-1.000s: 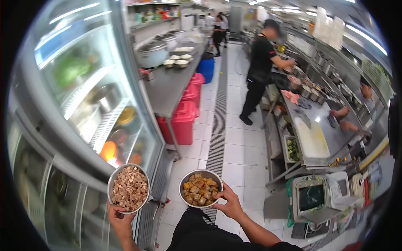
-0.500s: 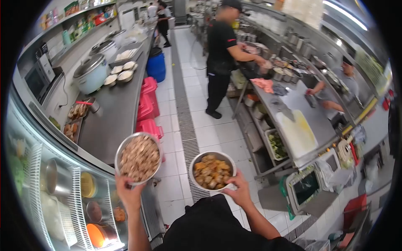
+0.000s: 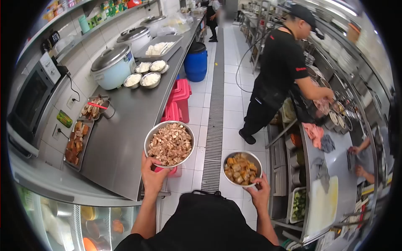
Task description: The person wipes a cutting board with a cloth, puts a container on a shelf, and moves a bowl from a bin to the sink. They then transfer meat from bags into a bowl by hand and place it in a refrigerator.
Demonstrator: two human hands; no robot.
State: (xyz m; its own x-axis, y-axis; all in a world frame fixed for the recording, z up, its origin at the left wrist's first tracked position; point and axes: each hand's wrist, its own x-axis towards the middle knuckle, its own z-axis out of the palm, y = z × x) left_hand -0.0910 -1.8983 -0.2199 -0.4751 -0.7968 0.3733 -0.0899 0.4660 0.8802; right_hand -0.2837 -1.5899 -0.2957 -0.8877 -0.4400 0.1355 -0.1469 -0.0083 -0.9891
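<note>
My left hand (image 3: 154,175) grips the near rim of a metal bowl (image 3: 147,147) full of chopped brown pieces that look like meat (image 3: 170,144). In my right hand (image 3: 260,191) is a smaller metal bowl (image 3: 258,161), held by its near right rim, with orange-brown chunks (image 3: 240,169) inside. Both bowls are upright and apart from each other, over the floor in front of me. The left bowl overlaps the edge of the steel counter (image 3: 115,146) in this view.
Rice cookers (image 3: 112,69), small bowls of rice (image 3: 150,79) and trays of cooked meat (image 3: 76,144) stand on the left counter. Pink bins (image 3: 181,94) and a blue barrel (image 3: 196,62) line the aisle. At right a person (image 3: 278,69) works by a cutting board (image 3: 324,207). A lit fridge (image 3: 75,224) is lower left.
My view has turned left and up, away from the fridge toward the counter. Both bowls stay in my hands and now appear further right. The co-worker at right leans further over the containers.
</note>
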